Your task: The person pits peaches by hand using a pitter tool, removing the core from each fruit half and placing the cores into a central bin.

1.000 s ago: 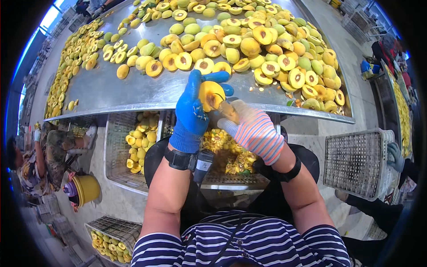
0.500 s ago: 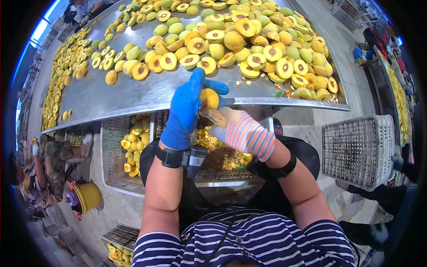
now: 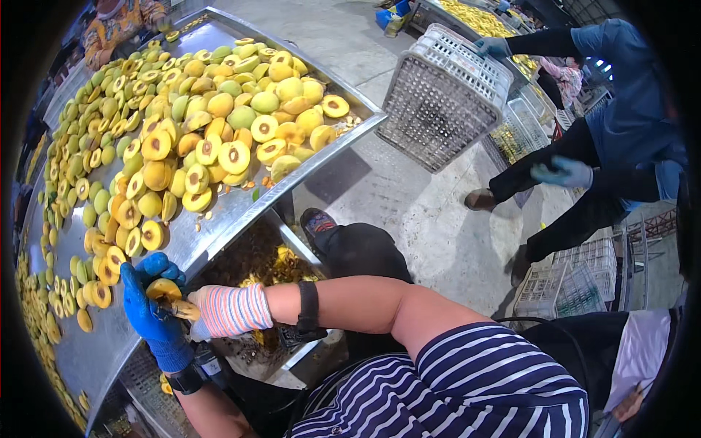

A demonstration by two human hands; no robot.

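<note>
My left hand (image 3: 155, 310), in a blue coated glove, is closed around a yellow peach half (image 3: 164, 290) near the front edge of the metal table. Against the fruit, my right hand (image 3: 223, 312) in a striped knit glove grips a short tan pitting tool (image 3: 187, 309). Its working end meets the peach and is partly hidden. Just beyond my hands, a heap of halved yellow-green peaches (image 3: 219, 146) covers much of the table (image 3: 219, 237), many with the pit hollow facing up.
Below the table edge is a crate (image 3: 299, 241) with yellow scraps. At right, a co-worker in blue (image 3: 621, 95) carries a grey plastic crate (image 3: 438, 102) over the concrete floor (image 3: 416, 212). Stacked crates (image 3: 562, 285) stand behind. Another person (image 3: 120, 29) works at the table's far side.
The view has swung to the right, so the table and my hands now appear farther left. The grey crate, earlier low at the right, is now seen lifted in a co-worker's hand. Both my holds persist.
</note>
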